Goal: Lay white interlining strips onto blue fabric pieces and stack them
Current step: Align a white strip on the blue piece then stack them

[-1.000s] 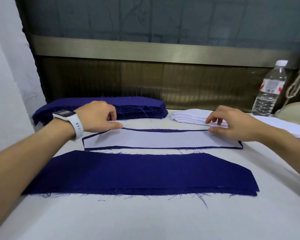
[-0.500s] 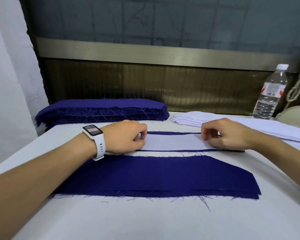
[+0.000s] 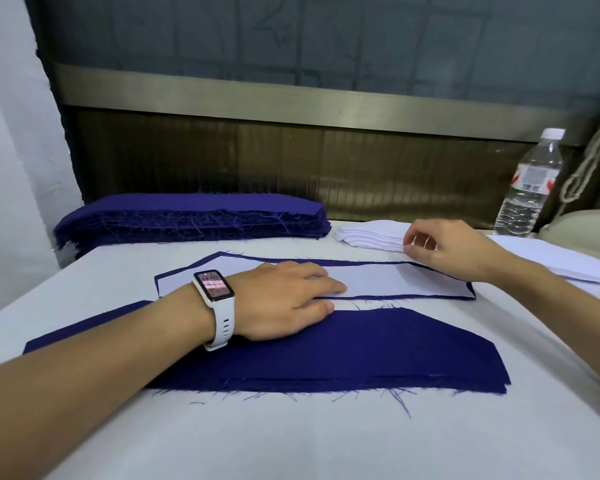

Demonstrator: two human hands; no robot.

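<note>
A white interlining strip point(image 3: 378, 282) lies on a blue fabric piece point(image 3: 326, 261), whose edge shows as a thin border around it. My left hand point(image 3: 281, 299), with a white watch on its wrist, presses flat on the strip's left half with straight fingers. A low stack of blue pieces point(image 3: 378, 344) lies nearer me, partly under my left forearm. My right hand point(image 3: 444, 251) is at the pile of white interlining strips point(image 3: 368, 233), its curled fingers and thumb pinching the pile's near edge.
A thick pile of blue fabric pieces point(image 3: 194, 216) sits at the back left. A water bottle point(image 3: 530, 188) stands at the back right beside a cream object point(image 3: 575, 223) and a hanging rope point(image 3: 589, 161). A white cloth covers the table point(image 3: 291, 438).
My left hand went from curled at the strip's left part to lying flat on it. My right hand left the strip's right end and moved back to the white pile.
</note>
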